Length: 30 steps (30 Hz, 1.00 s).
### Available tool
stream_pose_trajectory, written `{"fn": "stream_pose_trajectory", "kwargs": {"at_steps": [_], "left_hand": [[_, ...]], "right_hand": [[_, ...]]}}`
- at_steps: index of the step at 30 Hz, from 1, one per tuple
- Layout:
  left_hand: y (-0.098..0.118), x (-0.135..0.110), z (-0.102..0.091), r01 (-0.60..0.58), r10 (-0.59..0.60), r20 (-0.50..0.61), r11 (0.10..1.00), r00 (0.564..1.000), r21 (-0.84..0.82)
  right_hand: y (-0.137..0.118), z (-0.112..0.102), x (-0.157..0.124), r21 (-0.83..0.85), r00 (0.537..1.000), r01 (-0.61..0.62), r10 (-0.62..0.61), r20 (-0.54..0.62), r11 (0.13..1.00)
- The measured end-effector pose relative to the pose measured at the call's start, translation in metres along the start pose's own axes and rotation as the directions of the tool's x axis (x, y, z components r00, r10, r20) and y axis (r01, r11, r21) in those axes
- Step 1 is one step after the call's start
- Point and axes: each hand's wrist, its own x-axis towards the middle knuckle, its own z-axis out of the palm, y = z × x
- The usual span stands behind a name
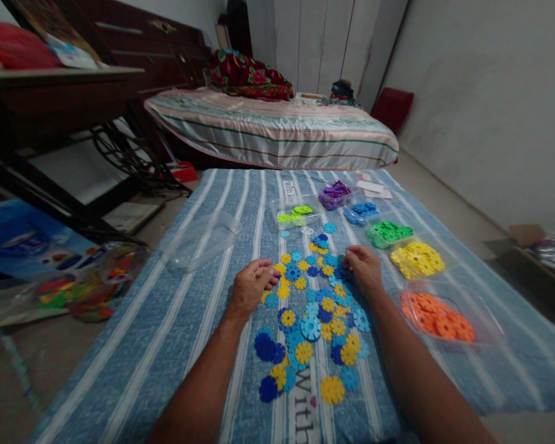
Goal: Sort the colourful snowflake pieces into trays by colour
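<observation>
A scatter of yellow, light blue and dark blue plastic snowflake discs [312,320] lies on a blue striped cloth [166,320]. My left hand [252,285] rests at the pile's left edge with its fingers curled together over yellow discs. My right hand [363,266] sits at the pile's upper right, fingers bent in a pinch among blue discs. What either hand holds is hidden by the fingers.
Clear trays hold sorted discs: orange [437,316], yellow [417,258], green [389,233], blue [361,209], purple [335,192], lime [296,214]. A clear lid [198,239] lies left. A bag of mixed pieces [97,287] sits on the floor; a bed [277,126] stands behind.
</observation>
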Motion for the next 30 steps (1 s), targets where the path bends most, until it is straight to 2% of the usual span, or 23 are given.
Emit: {"fn": "stream_pose_trajectory", "kwargs": {"at_steps": [3, 6, 7, 9, 11, 14, 17, 22, 27, 30], "left_hand": [[0.002, 0.0, 0.0, 0.006, -0.006, 0.0, 1.0, 1.0, -0.014], [0.003, 0.001, 0.0, 0.01, -0.011, -0.006, 0.999, 1.0, -0.031], [0.002, 0.001, 0.0, 0.011, -0.011, -0.006, 0.999, 1.0, -0.037], [0.002, 0.001, 0.0, 0.013, -0.013, 0.0, 0.999, 1.0, -0.047], [0.0, 0.002, 0.0, 0.014, -0.014, 0.007, 0.998, 1.0, -0.054], [-0.001, 0.003, 0.0, 0.005, -0.004, 0.011, 0.998, 1.0, -0.057], [0.0, 0.003, -0.001, 0.001, 0.0, 0.014, 0.998, 1.0, -0.059], [-0.002, 0.002, -0.001, -0.008, 0.009, 0.035, 0.999, 0.999, -0.034], [-0.008, 0.001, -0.004, -0.022, 0.014, 0.147, 0.998, 0.989, 0.052], [-0.009, 0.001, -0.005, -0.031, 0.021, 0.166, 0.998, 0.986, 0.058]], "right_hand": [[0.004, -0.001, 0.0, -0.059, 1.0, 0.023, -0.022, 0.016, 0.998], [-0.002, -0.004, -0.005, -0.268, 0.992, 0.122, -0.106, 0.072, 0.956], [-0.008, -0.005, -0.009, -0.382, 0.983, 0.174, -0.141, 0.114, 0.908], [-0.024, -0.005, -0.02, -0.61, 0.957, 0.277, -0.159, 0.242, 0.742], [-0.042, -0.002, -0.033, -0.749, 0.918, 0.361, -0.069, 0.391, 0.555], [-0.066, 0.005, -0.051, -0.815, 0.831, 0.474, 0.136, 0.539, 0.334], [-0.076, 0.011, -0.061, -0.814, 0.768, 0.54, 0.271, 0.581, 0.213], [-0.075, 0.012, -0.062, -0.806, 0.741, 0.561, 0.318, 0.591, 0.192], [-0.071, 0.011, -0.061, -0.82, 0.761, 0.518, 0.305, 0.572, 0.244], [-0.066, 0.008, -0.061, -0.83, 0.78, 0.474, 0.296, 0.551, 0.294]]}}
